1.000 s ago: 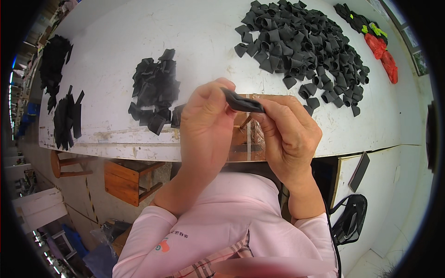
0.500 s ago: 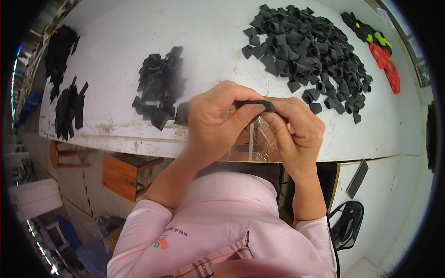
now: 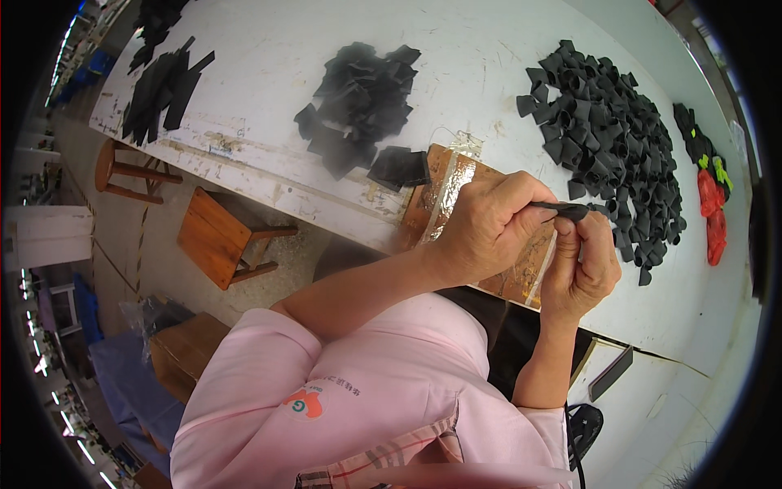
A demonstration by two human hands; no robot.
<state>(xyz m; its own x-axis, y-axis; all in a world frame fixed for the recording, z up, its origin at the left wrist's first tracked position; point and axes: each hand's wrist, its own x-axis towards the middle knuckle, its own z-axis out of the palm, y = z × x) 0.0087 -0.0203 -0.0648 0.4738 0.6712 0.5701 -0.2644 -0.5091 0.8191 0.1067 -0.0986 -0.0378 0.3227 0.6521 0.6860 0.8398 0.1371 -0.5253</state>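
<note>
Above the table's front edge, both hands are closed on one small black fabric piece (image 3: 573, 211). My left hand (image 3: 481, 232) pinches its left end between thumb and bent fingers. On the other end, my right hand (image 3: 582, 265) grips with thumb and fingertips. The piece looks folded or curved, and much of it is hidden by the fingers. Below the hands lies a brown wooden board (image 3: 417, 210) with shiny clear tape across it. One dark flat piece (image 3: 399, 169) rests by the board's left edge.
A heap of flat black pieces (image 3: 362, 98) is at centre-left, with black strips (image 3: 167, 94) further left. Many curled black pieces (image 3: 603, 122) cover the right side. Red plastic bags (image 3: 711, 212) lie at the far right. A wooden stool (image 3: 216, 236) stands left of me.
The view has turned, so the table and heaps appear shifted. Both hands sit further right in the picture, still gripping the black piece, and more of the board shows.
</note>
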